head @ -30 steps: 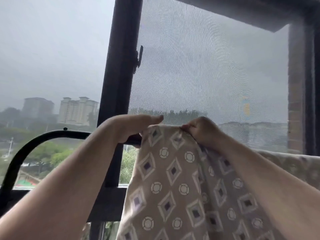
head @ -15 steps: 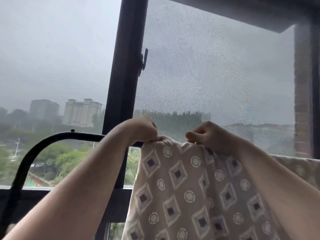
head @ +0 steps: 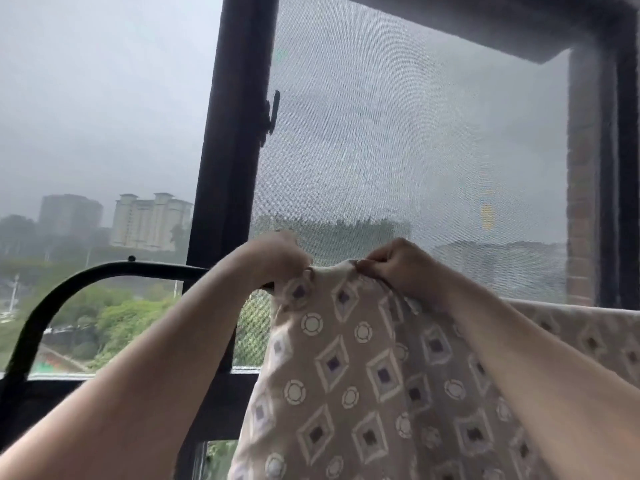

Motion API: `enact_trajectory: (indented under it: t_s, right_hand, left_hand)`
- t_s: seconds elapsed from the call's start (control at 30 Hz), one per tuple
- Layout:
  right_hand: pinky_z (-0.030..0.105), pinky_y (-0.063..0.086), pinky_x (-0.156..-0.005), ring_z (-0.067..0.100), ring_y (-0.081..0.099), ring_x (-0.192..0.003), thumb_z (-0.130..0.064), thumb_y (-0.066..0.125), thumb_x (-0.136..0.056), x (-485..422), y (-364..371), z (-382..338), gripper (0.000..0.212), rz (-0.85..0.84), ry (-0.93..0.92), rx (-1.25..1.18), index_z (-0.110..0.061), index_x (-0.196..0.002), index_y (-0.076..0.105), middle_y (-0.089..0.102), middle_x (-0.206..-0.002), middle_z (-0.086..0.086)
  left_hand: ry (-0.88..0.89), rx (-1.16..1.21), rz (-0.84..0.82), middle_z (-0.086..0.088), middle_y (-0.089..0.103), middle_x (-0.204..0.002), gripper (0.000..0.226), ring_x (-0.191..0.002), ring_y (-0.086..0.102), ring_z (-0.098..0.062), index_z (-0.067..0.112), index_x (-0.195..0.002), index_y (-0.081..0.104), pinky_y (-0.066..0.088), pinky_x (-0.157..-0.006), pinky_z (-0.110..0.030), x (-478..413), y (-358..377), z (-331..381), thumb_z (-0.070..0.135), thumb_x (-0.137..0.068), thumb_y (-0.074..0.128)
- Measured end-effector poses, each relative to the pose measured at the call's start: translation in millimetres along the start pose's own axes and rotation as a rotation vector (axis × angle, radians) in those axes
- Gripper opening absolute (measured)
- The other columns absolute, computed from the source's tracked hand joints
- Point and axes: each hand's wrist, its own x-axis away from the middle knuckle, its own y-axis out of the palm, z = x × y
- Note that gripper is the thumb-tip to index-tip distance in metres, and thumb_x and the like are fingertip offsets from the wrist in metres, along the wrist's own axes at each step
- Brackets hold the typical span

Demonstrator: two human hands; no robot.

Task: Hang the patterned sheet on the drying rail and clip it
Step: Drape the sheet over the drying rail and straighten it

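Where the black drying rail [head: 104, 270] curves in from the left and runs level, the left hand [head: 277, 256] sits right at it, fingers [head: 298, 263] curled down and clamped on the top edge of the patterned sheet [head: 346, 375]. Likely reason: it pins the sheet's end against the rail so it can't slide. Whether those fingers also wrap the rail itself, cannot tell, as the hand hides it. Sheet hangs down between both forearms, diamond-and-circle print facing the camera, with a bunched fold at the top between the two hands. Right hand [head: 398, 268] is just beside, its fingers [head: 370, 263] and thumb closed in a pinch on that same fold, knuckles up, probably to draw the fold taut and spread it. Further right, more of the sheet lies draped along the rail line out to the picture edge, so hanging looks mostly done. Judgement: the step in hand is tidying the left end. No clip in view, so clipping is not yet done.

Room: no table, the work is at a window. Left pane shows grey sky, pale tower blocks [head: 149, 220] and green trees [head: 104, 323] below. Dark window frame [head: 235, 133] stands upright mid-view with a small latch [head: 272, 116]. Fine mesh screen [head: 415, 150] fills the right pane. Brick wall [head: 581, 202] at far right.
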Motion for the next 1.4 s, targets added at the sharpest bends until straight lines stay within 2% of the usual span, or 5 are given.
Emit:
enact_trajectory:
  t_s: [0.33,0.7,0.9,1.27,1.4]
  right_hand:
    - [0.020,0.039,-0.058,0.000,0.054,-0.057,-0.039,0.072,-0.086,-4.0,8.0,0.6,0.027,0.046,-0.099,0.319,-0.023,-0.064,0.067,0.063,-0.061,-0.012]
    - [0.026,0.049,-0.067,0.012,0.068,-0.062,-0.074,0.046,-0.075,7.1,-11.6,15.8,0.059,-0.233,0.246,0.263,-0.024,-0.057,0.073,0.070,-0.058,-0.007]
    - [0.033,0.054,-0.072,0.013,0.070,-0.075,-0.075,0.050,-0.081,14.2,-1.7,15.2,0.057,-0.226,0.094,0.422,-0.022,-0.089,0.070,0.073,-0.079,-0.005]
    - [0.033,0.055,-0.076,0.015,0.068,-0.080,-0.063,0.049,-0.091,-2.6,29.2,-15.0,0.051,-0.250,0.097,0.329,-0.017,-0.086,0.072,0.073,-0.083,-0.002]
    - [0.028,0.052,-0.071,0.014,0.068,-0.074,-0.067,0.042,-0.092,-11.9,37.4,-28.7,0.056,-0.326,0.129,0.320,-0.021,-0.079,0.071,0.071,-0.078,-0.003]
  left_hand:
    - [0.179,0.033,0.075,0.008,0.062,-0.047,0.023,-0.045,0.054,0.000,0.015,-0.061,0.072,0.042,-0.047,-0.019,8.4,-10.7,-23.5,0.026,-0.079,0.077]
    - [0.221,-0.304,0.112,0.004,0.059,-0.056,0.032,-0.056,0.055,-0.007,0.014,-0.059,0.061,0.039,-0.051,-0.023,7.8,-29.0,-40.0,0.028,-0.086,0.070]
    - [0.154,0.082,0.035,0.000,0.059,-0.070,0.024,-0.061,0.059,-0.018,0.023,-0.078,0.061,0.061,-0.066,-0.043,9.9,-40.2,-83.1,0.042,-0.093,0.058]
    - [0.299,0.053,-0.093,0.015,0.070,-0.095,0.025,-0.085,0.067,-0.001,0.041,-0.104,0.070,0.048,-0.067,-0.018,15.3,-35.3,-65.4,0.039,-0.080,0.075]
    - [0.360,-0.085,-0.048,0.020,0.071,-0.077,0.015,-0.075,0.065,0.005,0.036,-0.081,0.075,0.045,-0.068,-0.020,12.0,-30.0,-62.4,0.043,-0.070,0.081]
